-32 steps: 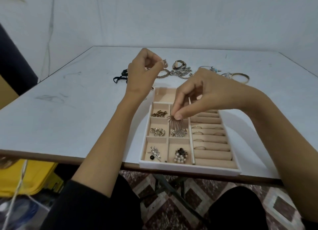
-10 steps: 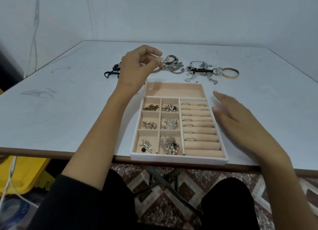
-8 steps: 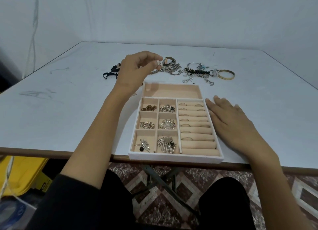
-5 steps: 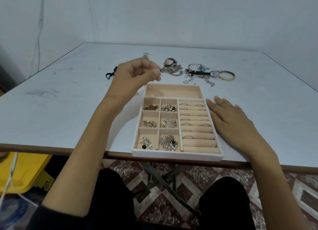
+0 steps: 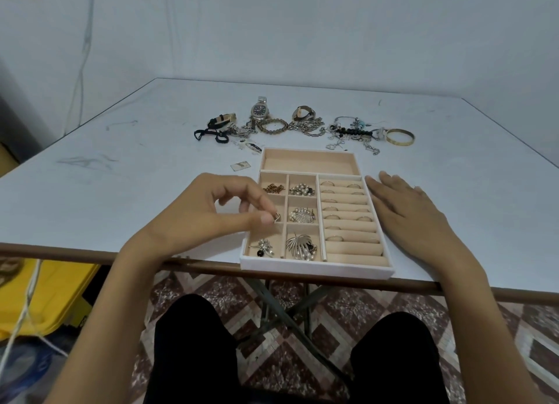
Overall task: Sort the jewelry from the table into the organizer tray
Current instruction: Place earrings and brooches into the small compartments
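Observation:
A beige organizer tray [image 5: 314, 269] sits at the table's near edge, with small compartments of brooches and earrings on the left and ring rolls on the right. My left hand [image 5: 211, 213] hovers over the tray's left column and pinches a small silver piece [image 5: 276, 218] between thumb and fingertips. My right hand [image 5: 405, 207] lies flat on the table against the tray's right side. Beyond the tray lies loose jewelry: a steel watch [image 5: 259, 110], a beaded bracelet [image 5: 272, 125], silver chains [image 5: 308, 127] and a gold bangle [image 5: 400, 137].
Black cords [image 5: 211, 133] and a small tag [image 5: 241, 165] lie left of the tray's far end. The white table [image 5: 121, 192] ends at a brown front edge. A yellow bin [image 5: 45, 294] stands on the floor at the left.
My left hand has come back from the jewelry pile to the tray's left compartments, carrying the small silver piece. My right hand stays flat beside the tray.

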